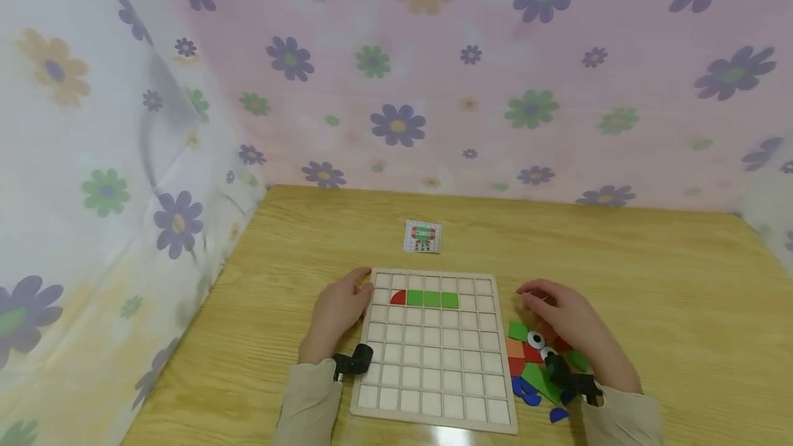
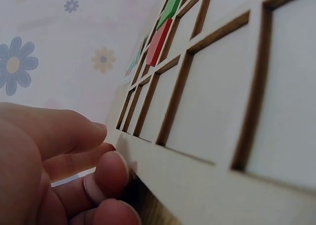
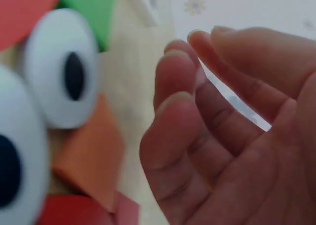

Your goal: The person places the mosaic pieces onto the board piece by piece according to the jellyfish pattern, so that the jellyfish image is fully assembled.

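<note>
A wooden grid board (image 1: 427, 358) lies on the table. In its second row sit a red quarter-round piece (image 1: 398, 297) and, right of it, three green squares (image 1: 431, 299). My left hand (image 1: 337, 308) rests at the board's upper left edge; its fingertips (image 2: 112, 169) are right at the rim in the left wrist view. To the right of the board my right hand (image 1: 560, 312) hovers with loosely bent fingers and nothing between them. Just beside it lies a heap of pieces, with white eye discs (image 1: 536, 341), a green square (image 1: 518, 331) and an orange piece (image 3: 94, 153).
Behind the board lies a small picture card (image 1: 423, 237) with a figure on a grid. Several blue half-round pieces (image 1: 530, 398) and a larger green piece (image 1: 537, 378) lie near the right wrist. Flower-patterned cloth (image 1: 471, 109) hangs behind and to the left of the table (image 1: 650, 267).
</note>
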The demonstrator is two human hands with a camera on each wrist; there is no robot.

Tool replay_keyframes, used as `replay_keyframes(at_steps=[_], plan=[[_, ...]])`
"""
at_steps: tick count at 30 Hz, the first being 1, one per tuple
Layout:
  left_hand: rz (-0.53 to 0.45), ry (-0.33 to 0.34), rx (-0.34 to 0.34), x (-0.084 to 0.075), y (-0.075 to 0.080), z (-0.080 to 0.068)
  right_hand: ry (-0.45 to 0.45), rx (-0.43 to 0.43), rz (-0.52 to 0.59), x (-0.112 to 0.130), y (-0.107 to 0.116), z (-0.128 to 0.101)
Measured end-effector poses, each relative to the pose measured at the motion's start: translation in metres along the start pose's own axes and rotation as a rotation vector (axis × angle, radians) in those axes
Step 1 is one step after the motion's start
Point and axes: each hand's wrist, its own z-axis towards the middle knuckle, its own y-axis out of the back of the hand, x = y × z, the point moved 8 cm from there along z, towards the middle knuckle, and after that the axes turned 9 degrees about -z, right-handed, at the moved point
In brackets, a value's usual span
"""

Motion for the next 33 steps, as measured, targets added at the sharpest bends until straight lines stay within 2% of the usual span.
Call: replay_keyframes(at_steps=[2, 10, 14, 21, 33], plan=[[-0.002, -0.002, -0.001, 0.000, 0.001, 0.000, -0.012, 0.021, 0.025, -0.003, 0.002, -0.001], [0.004, 0.007, 0.000, 0.000, -0.003, 0.000, -0.071, 0.020, 0.002, -0.022, 0.024, -0.018], [0.005, 0.006, 0.013, -0.001, -0.004, 0.001, -0.077, 0.020, -0.052, -0.030, 0.030, -0.021], [0.045, 0.003, -0.004, -0.002, 0.000, 0.001, -0.063, 0.026, -0.118, -0.034, 0.027, -0.020], [0.036, 0.013, 0.000, -0.003, 0.002, -0.002, -0.065, 0.153, -0.098, -0.040, 0.018, -0.022]])
